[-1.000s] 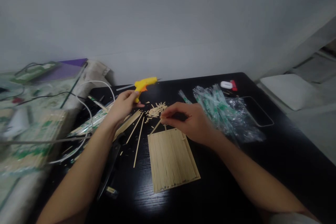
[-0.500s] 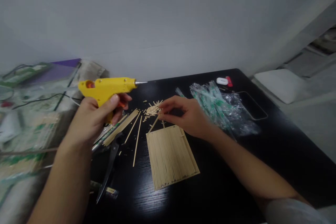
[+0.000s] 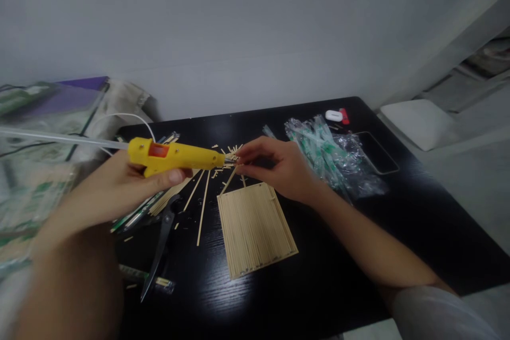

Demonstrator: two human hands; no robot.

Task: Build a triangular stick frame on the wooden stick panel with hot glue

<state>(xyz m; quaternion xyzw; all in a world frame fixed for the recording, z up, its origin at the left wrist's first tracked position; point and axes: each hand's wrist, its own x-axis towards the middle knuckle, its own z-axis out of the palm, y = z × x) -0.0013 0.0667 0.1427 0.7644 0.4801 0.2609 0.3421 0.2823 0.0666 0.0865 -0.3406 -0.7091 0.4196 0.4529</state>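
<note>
My left hand [image 3: 147, 180] is wrapped round a yellow hot glue gun [image 3: 183, 156], with a long clear glue stick [image 3: 64, 137] trailing from its back. The gun's metal nozzle points right, close to the fingertips of my right hand [image 3: 274, 162]. Those fingertips are pinched together above the far edge of a flat panel of wooden sticks [image 3: 257, 228]; whatever small piece they hold is hidden by the fingers and nozzle. Two thin sticks reach from the panel's far edge toward my right hand. A heap of short cut stick pieces [image 3: 215, 172] lies behind the nozzle.
Black-handled cutters [image 3: 161, 244] and loose long sticks [image 3: 202, 210] lie left of the panel. Crumpled plastic wrappers [image 3: 326, 156], a phone [image 3: 376, 153] and a white case [image 3: 333, 116] are on the right. Packed sticks [image 3: 35, 196] sit at far left.
The glue gun has come down and right in my left hand, its nozzle now at my right fingertips. My right hand keeps its pinch over the panel's far edge.
</note>
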